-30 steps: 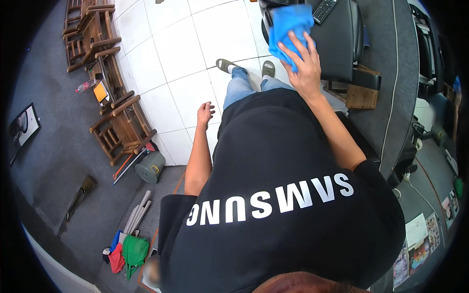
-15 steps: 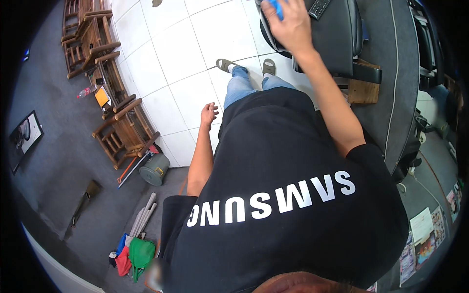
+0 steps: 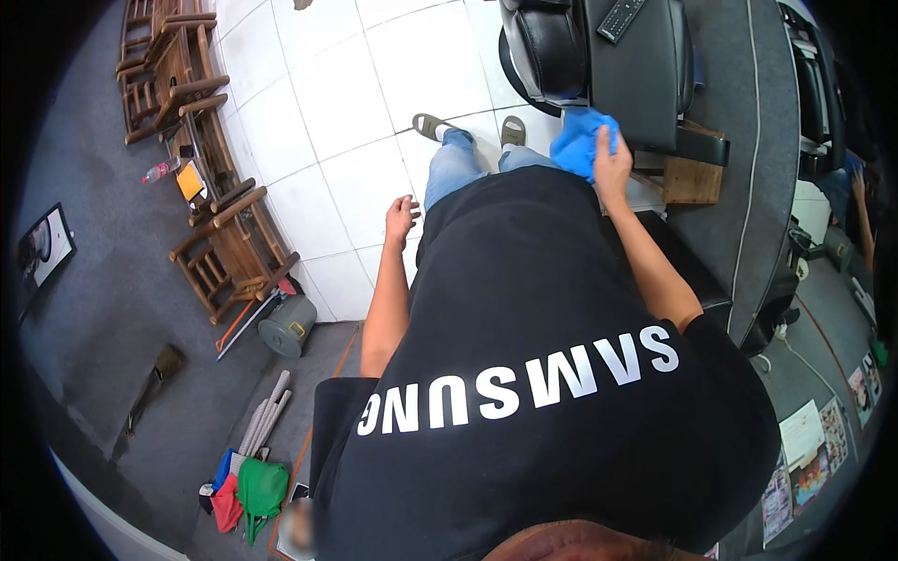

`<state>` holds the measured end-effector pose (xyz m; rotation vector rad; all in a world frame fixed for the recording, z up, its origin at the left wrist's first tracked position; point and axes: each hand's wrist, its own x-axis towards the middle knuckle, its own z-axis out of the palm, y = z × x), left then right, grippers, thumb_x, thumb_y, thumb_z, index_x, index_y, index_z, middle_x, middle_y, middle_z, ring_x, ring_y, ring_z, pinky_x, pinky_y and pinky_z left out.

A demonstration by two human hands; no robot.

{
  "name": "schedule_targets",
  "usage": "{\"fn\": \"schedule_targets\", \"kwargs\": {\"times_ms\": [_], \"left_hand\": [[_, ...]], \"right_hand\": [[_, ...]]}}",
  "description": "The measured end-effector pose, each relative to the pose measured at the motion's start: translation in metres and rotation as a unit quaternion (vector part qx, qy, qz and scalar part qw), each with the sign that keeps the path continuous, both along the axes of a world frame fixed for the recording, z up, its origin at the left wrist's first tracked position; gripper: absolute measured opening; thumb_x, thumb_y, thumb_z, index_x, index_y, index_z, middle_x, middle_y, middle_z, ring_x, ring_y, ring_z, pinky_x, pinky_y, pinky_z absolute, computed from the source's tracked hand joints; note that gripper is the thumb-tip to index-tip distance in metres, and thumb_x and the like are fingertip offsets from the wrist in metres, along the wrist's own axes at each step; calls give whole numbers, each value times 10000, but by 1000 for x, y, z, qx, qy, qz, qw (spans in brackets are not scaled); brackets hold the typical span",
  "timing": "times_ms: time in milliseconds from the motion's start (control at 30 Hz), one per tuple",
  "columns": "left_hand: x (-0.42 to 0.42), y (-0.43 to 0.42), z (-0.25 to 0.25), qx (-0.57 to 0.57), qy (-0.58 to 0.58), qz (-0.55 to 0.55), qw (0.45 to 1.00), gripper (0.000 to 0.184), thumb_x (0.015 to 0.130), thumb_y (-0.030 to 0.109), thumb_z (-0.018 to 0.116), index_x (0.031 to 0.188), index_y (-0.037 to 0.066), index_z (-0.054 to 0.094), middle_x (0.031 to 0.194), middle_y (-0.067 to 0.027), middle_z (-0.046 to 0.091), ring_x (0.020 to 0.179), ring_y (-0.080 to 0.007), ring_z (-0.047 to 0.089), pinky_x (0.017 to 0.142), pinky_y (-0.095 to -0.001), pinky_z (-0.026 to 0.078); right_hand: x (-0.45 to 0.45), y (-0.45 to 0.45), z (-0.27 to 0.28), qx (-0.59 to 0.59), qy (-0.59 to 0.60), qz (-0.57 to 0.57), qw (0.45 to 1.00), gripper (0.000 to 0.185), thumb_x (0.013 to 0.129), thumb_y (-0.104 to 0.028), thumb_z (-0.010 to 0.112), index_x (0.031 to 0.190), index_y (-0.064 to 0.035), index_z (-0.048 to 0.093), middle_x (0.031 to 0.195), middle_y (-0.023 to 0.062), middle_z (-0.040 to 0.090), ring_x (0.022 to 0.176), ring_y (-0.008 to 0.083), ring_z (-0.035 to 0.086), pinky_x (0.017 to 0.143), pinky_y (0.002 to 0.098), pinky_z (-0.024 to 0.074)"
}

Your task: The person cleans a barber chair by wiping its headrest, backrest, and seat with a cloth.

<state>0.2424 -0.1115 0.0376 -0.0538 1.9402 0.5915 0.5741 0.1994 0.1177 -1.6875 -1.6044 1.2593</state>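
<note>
A crumpled blue cloth (image 3: 582, 148) is in my right hand (image 3: 613, 166), whose fingers are closed around its right side. The cloth hangs in front of my right thigh, near the front corner of a black padded chair (image 3: 636, 89). Part of it is hidden behind my fingers. On the other side, my left hand (image 3: 400, 221) hangs beside my left leg above the white tiles. Its fingers are loosely bent and apart, with nothing in them.
A black remote control (image 3: 620, 19) lies on the chair, and a wooden box (image 3: 692, 178) is beside it. Bamboo chairs (image 3: 234, 245) line the left. A grey bucket (image 3: 288, 325) and a green bag (image 3: 262, 484) are on the floor. A white cable (image 3: 753, 140) runs along the right.
My right hand has drawn back from the chair toward my body, bringing the blue cloth with it. The remote and chair now show more fully. My left hand has hardly moved.
</note>
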Motion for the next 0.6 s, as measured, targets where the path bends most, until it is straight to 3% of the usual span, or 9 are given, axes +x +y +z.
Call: {"fn": "schedule_targets", "kwargs": {"times_ms": [33, 100, 167, 233, 300, 367, 433, 467, 600], "left_hand": [[-2, -2, -2, -4, 0, -4, 1000, 470, 1057, 369, 455, 1378, 36, 543, 1260, -150, 677, 1054, -281, 686, 912, -419, 536], [-4, -10, -3, -15, 0, -13, 1000, 469, 1056, 371, 458, 1374, 37, 545, 1256, -149, 678, 1058, -281, 686, 911, -416, 535], [-8, -19, -9, -21, 5, -15, 1000, 467, 1043, 377, 482, 1348, 31, 553, 1209, -142, 695, 989, -255, 695, 830, -388, 540], [-10, -24, -16, -24, 7, -24, 999, 465, 1036, 380, 496, 1334, 29, 557, 1183, -139, 703, 951, -241, 701, 784, -371, 544], [-16, -26, -18, -26, 7, -36, 999, 462, 1034, 379, 499, 1332, 30, 558, 1177, -141, 705, 945, -239, 702, 771, -366, 545], [-19, -19, -14, -20, 10, -51, 998, 462, 1041, 379, 486, 1340, 34, 558, 1197, -144, 697, 979, -251, 696, 809, -380, 543], [-20, -12, -6, -11, 3, -63, 998, 477, 1048, 389, 467, 1365, 41, 548, 1252, -152, 679, 1056, -278, 685, 892, -418, 540], [-20, -7, -4, -7, 3, -62, 998, 481, 1048, 391, 466, 1367, 40, 546, 1250, -153, 678, 1053, -279, 684, 894, -421, 540], [-17, -1, -10, 8, 11, -57, 998, 461, 1046, 378, 485, 1336, 29, 567, 1195, -148, 696, 967, -238, 692, 807, -375, 543]], "right_hand": [[-5, 4, 7, 81, 22, -59, 995, 414, 1062, -336, 525, 1223, 21, 658, 981, 183, 726, 969, 247, 692, 896, 345, 509], [-14, 18, 32, 125, 48, -70, 988, 410, 1067, -321, 518, 1252, 27, 634, 1077, 161, 712, 995, 218, 669, 899, 330, 503], [-40, 39, 60, 174, 102, -94, 975, 425, 1075, -325, 512, 1296, 25, 611, 1128, 132, 696, 1016, 175, 637, 913, 303, 491], [-73, 62, 84, 266, 163, -74, 947, 351, 1041, -256, 572, 1284, -8, 622, 1179, 179, 696, 1021, 263, 684, 930, 345, 498], [-105, 84, 97, 330, 135, 8, 934, 346, 964, -174, 670, 1295, -79, 645, 1292, 131, 654, 1145, 337, 627, 982, 394, 485], [-129, 86, 104, 339, 27, 100, 935, 374, 876, -150, 699, 1201, 25, 637, 1408, 267, 514, 1297, 496, 456, 1100, 502, 397], [-134, 69, 102, 497, -109, 73, 858, 340, 929, -185, 665, 1210, 5, 644, 1265, 230, 625, 1166, 379, 596, 1009, 446, 471], [-130, 58, 93, 508, -49, 62, 858, 491, 840, -89, 747, 1317, -157, 653, 1437, 83, 558, 1281, 423, 513, 1038, 462, 461], [-84, 22, 31, 446, -42, 121, 886, 627, 716, -24, 781, 1311, -184, 665, 1538, 73, 449, 1375, 443, 418, 1079, 487, 436]]}}
